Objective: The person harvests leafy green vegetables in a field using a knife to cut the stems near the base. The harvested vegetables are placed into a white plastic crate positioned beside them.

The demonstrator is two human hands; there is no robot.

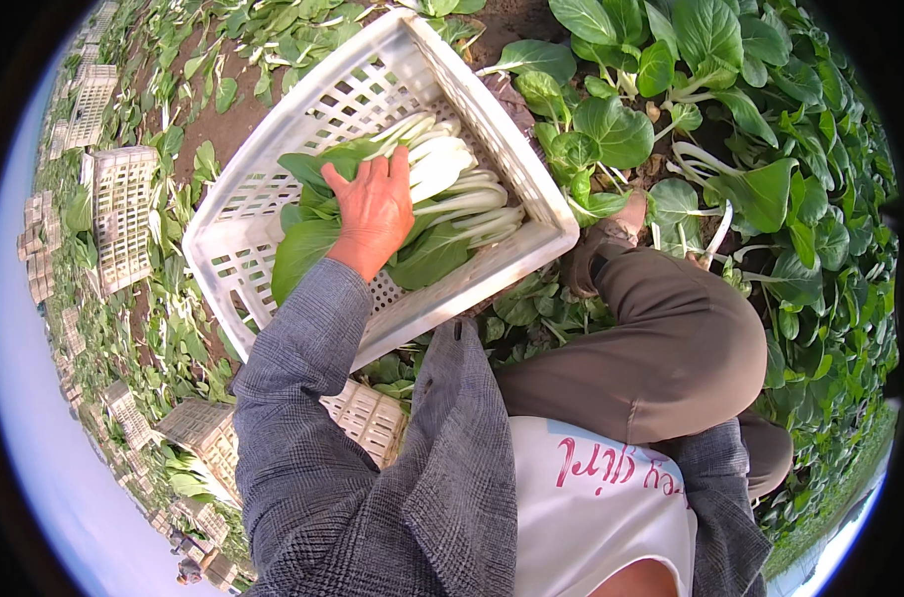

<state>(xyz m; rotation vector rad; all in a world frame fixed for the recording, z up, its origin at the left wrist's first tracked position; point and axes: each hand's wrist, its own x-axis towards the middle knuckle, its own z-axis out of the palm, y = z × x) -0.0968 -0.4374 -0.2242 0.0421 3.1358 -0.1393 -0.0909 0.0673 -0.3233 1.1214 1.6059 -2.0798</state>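
Note:
My left hand [373, 213] reaches into a white plastic crate [273, 160]. Its fingers curl over harvested bok choy [440, 168], whose pale stems point towards the right side of the crate and whose green leaves lie to the left. More bok choy [474, 201] lies beside my hand on the perforated bottom. Beyond my bent knee, a small part of my right hand [696, 260] seems to show, next to a pale curved object [720, 230] that could be a blade or a stem. The knee hides the rest of that hand.
Growing bok choy [709, 45] stands thick on the right. My shoe [620, 224] is planted near the crate's right corner. Cut plants and leaves litter the soil [220, 123] on the left. Other plastic crates [123, 216] stand along the field, one [366, 418] behind my left arm.

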